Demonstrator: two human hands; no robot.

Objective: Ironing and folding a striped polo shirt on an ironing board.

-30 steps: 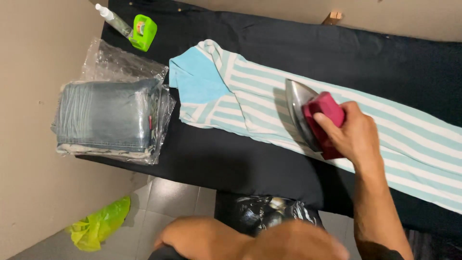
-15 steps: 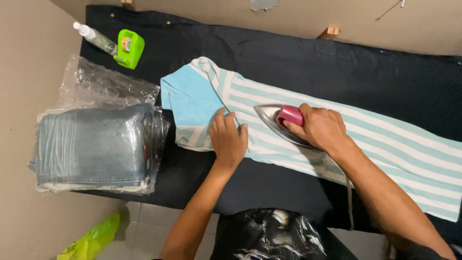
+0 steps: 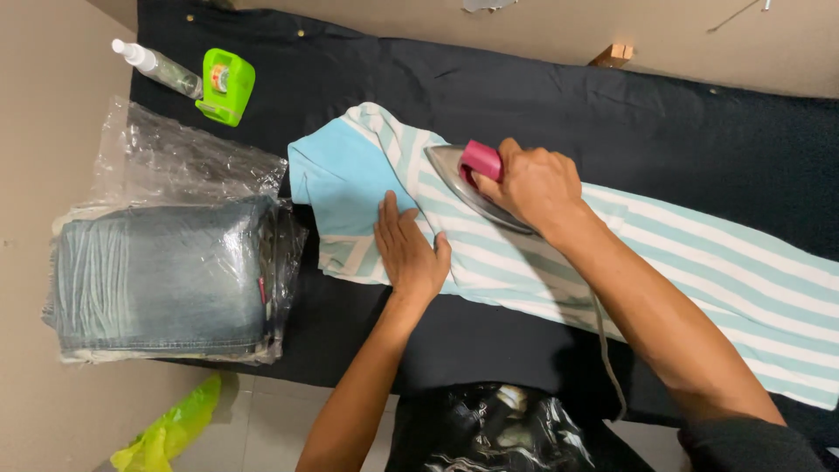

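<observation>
the right hand [image 3: 531, 185] is clamped on the pink handle of the iron [image 3: 472, 179], which looks heavy and rigid. the left hand [image 3: 409, 249] lies flat, fingers spread, just beside it, pinning the soft, light striped garment [image 3: 699, 253] under both hands.

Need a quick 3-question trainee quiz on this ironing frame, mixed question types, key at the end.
1. True or false: the right hand grips the iron by its pink handle.
2. Where does the left hand rest? A) on the bagged jeans B) flat on the striped garment C) on the spray bottle
3. Fill in: the folded jeans sit inside a clear plastic ____ at the black table end.

Key
1. True.
2. B: palm down on the striped garment, beside the iron's tip.
3. Bag; the spray bottle and green tape dispenser lie beyond it.
</observation>
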